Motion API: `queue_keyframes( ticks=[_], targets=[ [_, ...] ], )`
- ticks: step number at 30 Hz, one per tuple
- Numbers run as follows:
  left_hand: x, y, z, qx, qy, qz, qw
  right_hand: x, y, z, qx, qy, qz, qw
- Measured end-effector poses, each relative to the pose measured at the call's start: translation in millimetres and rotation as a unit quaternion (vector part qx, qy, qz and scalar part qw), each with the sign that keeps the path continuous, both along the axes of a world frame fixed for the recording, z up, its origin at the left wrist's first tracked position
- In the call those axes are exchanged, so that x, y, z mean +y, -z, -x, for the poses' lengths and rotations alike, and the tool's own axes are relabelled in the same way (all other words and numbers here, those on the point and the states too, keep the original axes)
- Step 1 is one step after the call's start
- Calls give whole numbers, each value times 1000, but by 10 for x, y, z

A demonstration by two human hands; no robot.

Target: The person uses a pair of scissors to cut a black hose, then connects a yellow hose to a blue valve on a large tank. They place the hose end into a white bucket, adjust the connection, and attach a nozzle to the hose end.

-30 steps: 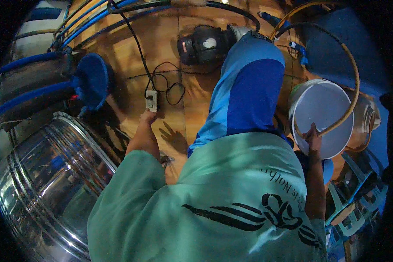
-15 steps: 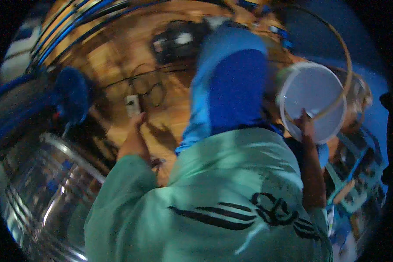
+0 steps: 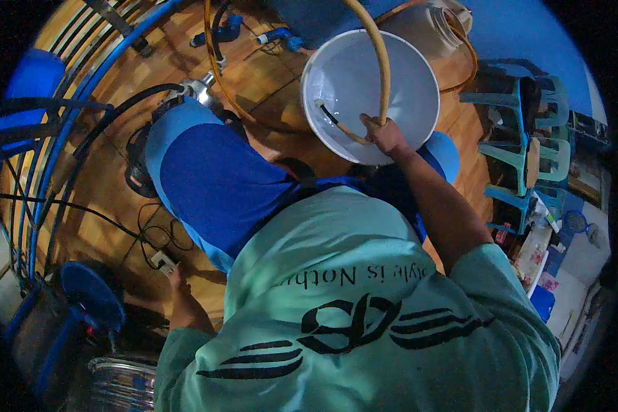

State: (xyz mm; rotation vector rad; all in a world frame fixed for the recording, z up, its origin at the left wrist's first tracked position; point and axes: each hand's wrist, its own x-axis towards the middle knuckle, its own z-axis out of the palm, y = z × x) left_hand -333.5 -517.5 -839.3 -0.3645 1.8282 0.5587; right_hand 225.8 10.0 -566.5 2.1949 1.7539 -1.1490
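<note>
At the lower left, my left hand [image 3: 178, 283] is closed on a small white electrical box [image 3: 163, 261] joined to a black cord [image 3: 144, 244]. Its fingers are partly hidden behind the box. My right hand [image 3: 386, 136] grips a tan hose [image 3: 382, 75] over a white bucket [image 3: 412, 79] that stands before my knees. From my fist, a thinner length of the hose bends inside the bucket and ends in a black piece with a pale tip [image 3: 327, 113]. The rest of the hose rises out at the top of the view.
A metal pump or motor [image 3: 200, 89] with hoses stands beyond my left knee. A clear container [image 3: 426, 31] lies behind the bucket. Green plastic chairs [image 3: 522, 144] are stacked at the right. Blue metal bars [image 3: 82, 117] and a round blue pad [image 3: 93, 295] flank my left.
The view has swung to the right, so the bucket sits nearer its middle and the blur is gone. Both hands keep their hold; the hose's tip in the bucket now shows.
</note>
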Motion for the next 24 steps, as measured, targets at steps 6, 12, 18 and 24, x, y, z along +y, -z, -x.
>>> queue_keyframes(
  ticks=[6,12,18,24],
  targets=[
    [65,-29,-95,5,-22,21,1000,-58,-25,-73,-1,-71,-78,994],
    [-218,290,156,57,2,62,996,-4,247,-115,48,16,-14,999],
    [16,89,-62,66,-5,63,996,-17,78,-15,31,65,-40,997],
    [-285,416,151,58,14,26,998,-2,160,-64,32,63,-23,997]
  ],
)
